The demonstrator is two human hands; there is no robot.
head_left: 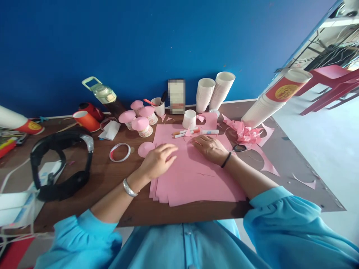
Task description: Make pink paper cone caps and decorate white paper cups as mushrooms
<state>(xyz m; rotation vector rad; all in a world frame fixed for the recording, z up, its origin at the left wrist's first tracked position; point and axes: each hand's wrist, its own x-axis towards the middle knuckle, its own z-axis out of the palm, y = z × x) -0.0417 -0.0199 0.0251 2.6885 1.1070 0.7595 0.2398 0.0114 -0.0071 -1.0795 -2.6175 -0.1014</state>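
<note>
Large sheets of pink paper [193,179] lie in a loose stack on the brown table. My left hand [159,160] hovers over the stack's left edge, fingers apart and holding nothing, beside a round pink paper piece [146,149]. On the upper right of the stack rests my right hand [210,148], palm down with its fingers spread. Just beyond its fingertips lie a glue stick or marker [209,132] and orange-and-white pens [186,132]. An upturned white paper cup [189,119] stands behind them. Several cups with pink conical tops [141,124] stand to the left.
Stacks of white cups [205,95] stand by the blue wall, near a propped phone [176,96] and a bottle [108,98]. Crumpled pink scraps [246,132] and scissors [240,148] lie right. A tape roll [120,152] and black headset [61,164] lie left.
</note>
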